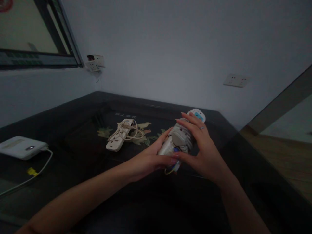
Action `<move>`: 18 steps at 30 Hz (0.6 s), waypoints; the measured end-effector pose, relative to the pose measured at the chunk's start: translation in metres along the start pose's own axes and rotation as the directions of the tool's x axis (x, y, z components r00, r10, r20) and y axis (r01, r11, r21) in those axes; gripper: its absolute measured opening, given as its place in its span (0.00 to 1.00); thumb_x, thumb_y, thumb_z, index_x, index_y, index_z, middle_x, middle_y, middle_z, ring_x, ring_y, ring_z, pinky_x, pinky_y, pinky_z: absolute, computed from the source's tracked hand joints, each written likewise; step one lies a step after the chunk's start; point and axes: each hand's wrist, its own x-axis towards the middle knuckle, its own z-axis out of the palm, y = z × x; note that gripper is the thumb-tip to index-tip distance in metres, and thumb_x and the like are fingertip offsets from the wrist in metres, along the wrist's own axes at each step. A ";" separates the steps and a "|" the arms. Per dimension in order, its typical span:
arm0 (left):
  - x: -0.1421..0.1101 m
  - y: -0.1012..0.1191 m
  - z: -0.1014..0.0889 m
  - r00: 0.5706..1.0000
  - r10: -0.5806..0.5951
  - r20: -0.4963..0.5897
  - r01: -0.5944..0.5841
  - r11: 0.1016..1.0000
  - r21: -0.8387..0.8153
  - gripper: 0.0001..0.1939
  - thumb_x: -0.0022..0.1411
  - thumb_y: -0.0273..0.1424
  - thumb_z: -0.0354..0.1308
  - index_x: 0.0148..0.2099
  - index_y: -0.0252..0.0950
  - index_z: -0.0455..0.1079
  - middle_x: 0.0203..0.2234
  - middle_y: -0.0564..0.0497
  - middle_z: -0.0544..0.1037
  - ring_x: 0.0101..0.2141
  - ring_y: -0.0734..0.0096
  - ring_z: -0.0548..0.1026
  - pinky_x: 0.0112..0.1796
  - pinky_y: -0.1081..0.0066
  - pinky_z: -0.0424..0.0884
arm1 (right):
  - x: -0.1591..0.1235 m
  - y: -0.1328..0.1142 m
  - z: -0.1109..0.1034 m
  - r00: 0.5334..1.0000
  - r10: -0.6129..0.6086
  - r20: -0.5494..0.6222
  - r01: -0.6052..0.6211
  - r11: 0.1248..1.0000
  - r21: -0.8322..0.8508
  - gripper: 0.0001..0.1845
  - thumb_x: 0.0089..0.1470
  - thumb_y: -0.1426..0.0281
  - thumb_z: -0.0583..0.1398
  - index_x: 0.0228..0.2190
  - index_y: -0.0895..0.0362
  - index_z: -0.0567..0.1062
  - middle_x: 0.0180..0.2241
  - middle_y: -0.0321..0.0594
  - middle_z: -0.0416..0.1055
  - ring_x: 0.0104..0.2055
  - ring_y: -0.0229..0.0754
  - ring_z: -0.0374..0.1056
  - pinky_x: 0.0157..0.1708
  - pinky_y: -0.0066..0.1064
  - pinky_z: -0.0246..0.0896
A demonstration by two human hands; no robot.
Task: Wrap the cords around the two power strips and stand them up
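Note:
Both hands grip a white power strip (198,114) whose cord (191,139) is wound round its middle. The plug (179,136) lies on top of the coils. My left hand (156,155) wraps the near end, thumb on the upper side. My right hand (203,146), with a ring on one finger, spans the coils from the right, its thumb close to the left thumb. Near the thumbs are a blue part (176,149) and a thin yellow-green strand. On the table to the left rests a second power strip (117,139), its thin cord looped loosely over it.
The dark, glossy table (80,156) has a printed flower pattern and meets the wall at the back. A white box-shaped device (23,147) with a cable (46,165) sits at the left. Wall sockets (236,80) are at the right, others (94,66) by the window.

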 end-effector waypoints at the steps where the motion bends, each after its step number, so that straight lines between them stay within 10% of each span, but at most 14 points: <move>1: 0.000 0.002 0.000 1.000 0.003 0.001 -0.003 1.000 -0.014 0.45 0.53 0.25 0.65 0.67 0.52 0.47 0.56 0.44 0.66 0.46 0.62 0.72 0.40 0.68 0.71 | -0.001 0.000 -0.001 1.000 0.027 -0.008 -0.027 1.000 0.005 0.36 0.50 0.58 0.64 0.58 0.51 0.61 0.63 0.50 0.55 0.66 0.57 0.47 0.60 0.59 0.48; 18: -0.005 0.003 0.001 0.998 0.068 0.018 -0.067 0.997 -0.028 0.46 0.53 0.25 0.64 0.67 0.52 0.44 0.54 0.46 0.68 0.39 0.69 0.71 0.36 0.72 0.68 | -0.003 -0.011 -0.008 0.991 -0.067 -0.119 0.061 0.997 -0.052 0.21 0.56 0.69 0.59 0.51 0.58 0.70 0.58 0.52 0.64 0.62 0.51 0.58 0.64 0.55 0.41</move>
